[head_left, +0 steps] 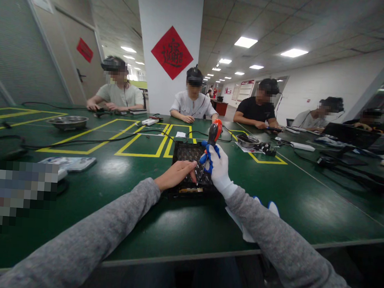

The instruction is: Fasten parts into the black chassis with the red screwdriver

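Observation:
A black open device casing (pixel 193 192) with a textured inside lies on the green table in front of me. My right hand (pixel 219 165), in a white glove with blue fingertips, is closed round a screwdriver (pixel 215 131) with a red and black handle. Its handle points up and its thin shaft runs down into the casing. My left hand (pixel 178 174) is bare and rests over the casing's left part, fingers stretched towards the shaft. Whatever lies beneath those fingers is hidden. Beside my right forearm, partly covered by it, lies another white and blue glove (pixel 244 222).
A metal bowl (pixel 69 122) stands at the left, another bowl (pixel 248 141) at the back right. Black cables (pixel 126 137) cross the green table (pixel 133 236), which has yellow tape lines. Several people sit along the far side. Dark equipment (pixel 349 155) lies at the right.

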A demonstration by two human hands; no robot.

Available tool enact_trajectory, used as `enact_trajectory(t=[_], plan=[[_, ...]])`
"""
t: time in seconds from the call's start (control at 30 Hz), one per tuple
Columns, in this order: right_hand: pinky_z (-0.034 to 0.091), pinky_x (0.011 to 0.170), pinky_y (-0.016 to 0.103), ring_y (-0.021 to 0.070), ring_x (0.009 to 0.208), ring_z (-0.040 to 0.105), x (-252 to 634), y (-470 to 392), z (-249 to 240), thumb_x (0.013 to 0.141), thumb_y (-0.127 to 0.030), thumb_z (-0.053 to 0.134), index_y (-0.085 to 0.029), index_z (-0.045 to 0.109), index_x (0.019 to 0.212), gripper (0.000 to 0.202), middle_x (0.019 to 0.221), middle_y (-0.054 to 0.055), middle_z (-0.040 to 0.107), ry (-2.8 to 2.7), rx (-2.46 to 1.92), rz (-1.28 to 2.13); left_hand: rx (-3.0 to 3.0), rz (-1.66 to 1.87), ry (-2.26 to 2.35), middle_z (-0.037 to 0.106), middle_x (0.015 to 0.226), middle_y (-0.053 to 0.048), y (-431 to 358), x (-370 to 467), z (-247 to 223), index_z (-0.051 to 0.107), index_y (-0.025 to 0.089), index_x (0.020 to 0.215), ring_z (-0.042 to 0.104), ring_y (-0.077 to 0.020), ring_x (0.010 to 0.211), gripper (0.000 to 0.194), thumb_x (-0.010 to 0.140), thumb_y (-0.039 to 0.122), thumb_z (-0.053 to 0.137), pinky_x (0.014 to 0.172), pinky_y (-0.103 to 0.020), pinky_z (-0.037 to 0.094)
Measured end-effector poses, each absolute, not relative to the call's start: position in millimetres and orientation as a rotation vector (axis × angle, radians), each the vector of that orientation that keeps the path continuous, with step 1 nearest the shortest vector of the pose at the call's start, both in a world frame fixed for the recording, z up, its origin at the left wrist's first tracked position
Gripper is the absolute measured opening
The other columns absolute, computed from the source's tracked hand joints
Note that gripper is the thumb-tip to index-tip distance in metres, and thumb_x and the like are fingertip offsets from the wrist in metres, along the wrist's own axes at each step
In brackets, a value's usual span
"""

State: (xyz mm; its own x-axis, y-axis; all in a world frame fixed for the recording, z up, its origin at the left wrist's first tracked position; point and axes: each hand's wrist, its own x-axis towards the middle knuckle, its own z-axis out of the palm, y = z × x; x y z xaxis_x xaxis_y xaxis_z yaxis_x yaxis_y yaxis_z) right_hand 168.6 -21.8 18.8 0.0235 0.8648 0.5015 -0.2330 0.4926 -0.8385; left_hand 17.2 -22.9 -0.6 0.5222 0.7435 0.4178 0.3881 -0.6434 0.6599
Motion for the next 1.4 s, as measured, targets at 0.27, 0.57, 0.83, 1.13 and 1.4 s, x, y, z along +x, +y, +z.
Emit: enact_trajectory(t=[0.27, 0.57, 0.83, 1.13, 1.4], plan=[[0.032, 0.041, 0.018, 0.0064, 0.044, 0.043, 167.9, -21.8, 18.4, 0.077, -0.049, 0.05, -0.018, 0.055, 0.093, 0.034, 0.055, -0.004, 0.05, -1.266, -0.604, 0.975, 2.301, 0.952, 0.919, 0.063, 0.07, -0.003, -21.8, 18.5, -1.6, 0.067, 0.013, 0.072, 0.055, -0.0139, 0.069, 0.043, 0.084, 0.047, 0.043, 0.07, -0.025, 0.041], [0.039, 0.045, 0.018, 0.0071, 0.049, 0.049, 167.9, -22.0, 17.4, 0.078, -0.045, 0.051, -0.019, 0.054, 0.096, 0.031, 0.061, -0.004, 0.053, -1.314, -0.534, 1.075, 2.398, 0.91, 0.728, 0.064, 0.077, -0.004, -21.3, 16.9, 0.1, 0.066, 0.014, 0.076, 0.056, -0.0143, 0.075, 0.022, 0.078, 0.034, 0.057, 0.076, -0.025, 0.041], [0.035, 0.04, 0.017, 0.005, 0.04, 0.043, 167.6, -21.8, 18.1, 0.077, -0.049, 0.051, -0.018, 0.053, 0.09, 0.034, 0.056, -0.005, 0.053, -1.306, -0.565, 1.081, 2.402, 0.918, 0.761, 0.063, 0.078, -0.004, -21.0, 17.4, 0.0, 0.062, 0.013, 0.077, 0.056, -0.0142, 0.074, 0.023, 0.078, 0.035, 0.057, 0.072, -0.025, 0.041], [0.033, 0.037, 0.017, 0.0052, 0.038, 0.042, 168.3, -23.5, 19.4, 0.077, -0.047, 0.052, -0.017, 0.054, 0.09, 0.033, 0.055, -0.004, 0.054, -1.336, -0.57, 1.045, 2.445, 0.881, 0.69, 0.065, 0.084, -0.006, -23.3, 18.6, 3.7, 0.064, 0.013, 0.08, 0.057, -0.0144, 0.08, 0.023, 0.083, 0.032, 0.05, 0.076, -0.025, 0.041], [0.037, 0.041, 0.018, 0.0069, 0.045, 0.048, 168.1, -20.4, 15.5, 0.078, -0.048, 0.051, -0.018, 0.054, 0.095, 0.035, 0.057, -0.004, 0.053, -1.346, -0.593, 0.976, 2.376, 0.97, 0.748, 0.065, 0.08, -0.005, -21.8, 18.4, -1.7, 0.064, 0.013, 0.077, 0.058, -0.0146, 0.077, 0.02, 0.078, 0.031, 0.057, 0.074, -0.025, 0.042]])
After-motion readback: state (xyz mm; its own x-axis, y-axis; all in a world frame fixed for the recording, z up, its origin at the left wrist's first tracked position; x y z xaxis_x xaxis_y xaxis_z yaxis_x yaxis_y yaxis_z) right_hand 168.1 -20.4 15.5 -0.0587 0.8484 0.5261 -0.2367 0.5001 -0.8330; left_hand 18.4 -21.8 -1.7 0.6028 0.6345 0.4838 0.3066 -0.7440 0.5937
